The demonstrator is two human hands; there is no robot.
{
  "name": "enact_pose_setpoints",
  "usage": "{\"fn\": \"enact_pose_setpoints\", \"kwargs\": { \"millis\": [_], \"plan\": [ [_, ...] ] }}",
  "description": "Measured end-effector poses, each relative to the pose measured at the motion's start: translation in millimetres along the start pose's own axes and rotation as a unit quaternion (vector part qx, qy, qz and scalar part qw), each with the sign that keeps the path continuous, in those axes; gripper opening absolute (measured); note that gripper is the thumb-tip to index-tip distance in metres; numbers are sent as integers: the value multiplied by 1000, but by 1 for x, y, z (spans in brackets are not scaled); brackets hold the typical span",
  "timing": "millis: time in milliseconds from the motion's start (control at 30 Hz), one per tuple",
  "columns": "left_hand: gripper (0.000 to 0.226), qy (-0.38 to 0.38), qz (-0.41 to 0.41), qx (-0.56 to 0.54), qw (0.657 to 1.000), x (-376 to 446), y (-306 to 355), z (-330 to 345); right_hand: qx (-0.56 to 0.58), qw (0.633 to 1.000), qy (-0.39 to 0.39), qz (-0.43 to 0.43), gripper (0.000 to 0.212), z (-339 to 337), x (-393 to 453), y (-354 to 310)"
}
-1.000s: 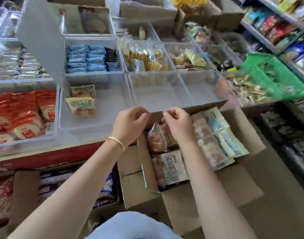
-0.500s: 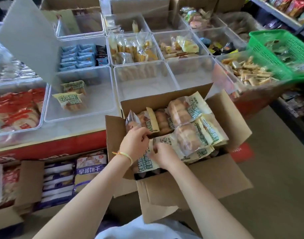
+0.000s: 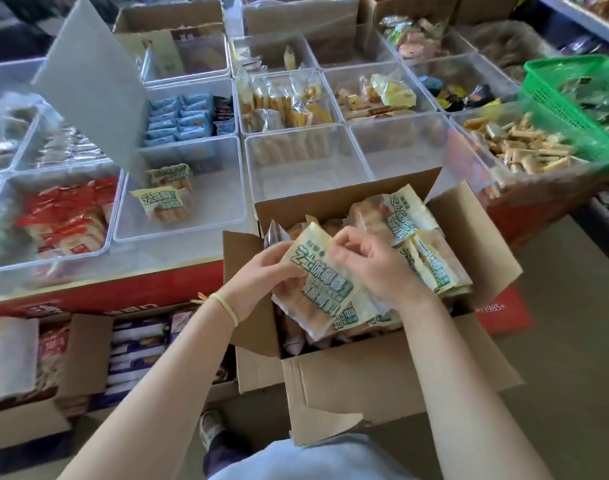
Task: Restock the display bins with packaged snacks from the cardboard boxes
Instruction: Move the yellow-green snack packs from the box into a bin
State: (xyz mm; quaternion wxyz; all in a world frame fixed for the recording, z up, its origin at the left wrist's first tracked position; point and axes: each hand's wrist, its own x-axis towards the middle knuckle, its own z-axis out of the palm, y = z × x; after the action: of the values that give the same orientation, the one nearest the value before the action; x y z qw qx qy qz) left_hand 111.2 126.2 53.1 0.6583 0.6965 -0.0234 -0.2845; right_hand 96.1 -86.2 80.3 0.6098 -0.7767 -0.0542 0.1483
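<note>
**Snack packet held over open box**

Two matching packets (image 3: pixel 164 199) lie in the clear bin (image 3: pixel 227 223). Your left hand (image 3: pixel 261 275) grips a snack packet (image 3: pixel 317 285) above the cardboard box (image 3: pixel 382 368), fingers curled round its left edge. Your right hand (image 3: pixel 375 268) pinches its top, fingers bent together.

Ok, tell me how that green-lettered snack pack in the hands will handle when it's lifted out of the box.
The snack pack is probably floppy: its thin film wrapper bends between the left hand and right hand. It likely weighs little, since fingertips alone raise it above the cardboard box. The glossy film may be slippery, and the baked pieces inside could crush if squeezed.
</note>
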Motion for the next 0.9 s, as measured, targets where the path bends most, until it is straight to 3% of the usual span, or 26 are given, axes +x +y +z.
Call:
{"fn": "enact_pose_setpoints", "kwargs": {
  "millis": [167,300,433,500,600,667,767,900],
  "plan": [
    [72,-93,28,-52,994,-12,17,-7,167,974,152,-6,17,3,5,-29],
    [67,-24,39,-91,995,-23,31,-20,223,943,245,8,16,26,28,-46],
    [59,14,58,-109,992,-30,40,-54,245,927,284,17,20,57,48,-65],
    [53,37,72,-128,989,-33,38,-78,226,941,250,32,24,74,57,-72],
    [49,82,99,-158,979,-36,28,-130,142,976,147,70,25,106,76,-76],
    [55,92,105,-161,977,-40,18,-169,68,991,73,93,37,131,93,-79],
    [66,104,106,-167,975,-46,3,-225,36,990,3,133,46,173,123,-91],
    [58,155,111,-153,970,-45,-9,-289,93,977,-23,193,62,229,169,-104]
  ]
}}
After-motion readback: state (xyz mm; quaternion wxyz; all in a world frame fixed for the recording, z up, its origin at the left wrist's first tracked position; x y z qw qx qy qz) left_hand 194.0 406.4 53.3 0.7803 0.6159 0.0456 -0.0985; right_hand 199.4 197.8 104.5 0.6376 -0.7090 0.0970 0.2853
